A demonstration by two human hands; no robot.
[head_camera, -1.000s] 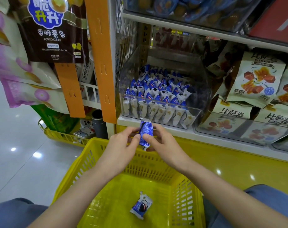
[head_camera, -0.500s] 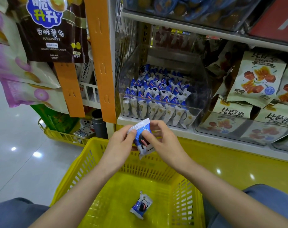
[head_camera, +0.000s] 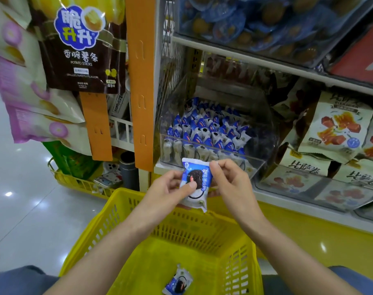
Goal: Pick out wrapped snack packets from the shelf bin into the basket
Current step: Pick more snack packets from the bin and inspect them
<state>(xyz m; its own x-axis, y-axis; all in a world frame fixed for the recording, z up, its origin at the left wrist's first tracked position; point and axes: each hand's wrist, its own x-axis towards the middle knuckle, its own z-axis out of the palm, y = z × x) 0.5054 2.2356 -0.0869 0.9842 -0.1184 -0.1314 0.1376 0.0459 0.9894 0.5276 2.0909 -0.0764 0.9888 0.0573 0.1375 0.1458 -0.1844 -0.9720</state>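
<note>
Step in hand: second packet out, not yet dropped. Left hand [head_camera: 168, 188] and right hand [head_camera: 228, 184] both pinch the snack packet [head_camera: 195, 185] over the basket [head_camera: 138, 241] rim (one packet [head_camera: 178, 283] already inside). Next: lower, release. Shelf bin [head_camera: 213, 135] just behind; nothing blocks.

Both hands hold one blue-and-white snack packet [head_camera: 195, 184] face up above the far rim of the yellow basket [head_camera: 234, 262]; the left hand [head_camera: 170, 188] pinches its left edge with the thumb laid on the front, the right hand [head_camera: 230, 184] pinches its upper right corner; a second packet [head_camera: 178, 283] lies on the basket floor near the front; behind the hands a clear shelf bin [head_camera: 264, 145] holds rows of like packets, standing upright; a brown potato-stick bag [head_camera: 81, 45] hangs upper left; pale bags [head_camera: 336, 126] fill the shelf at right.
</note>
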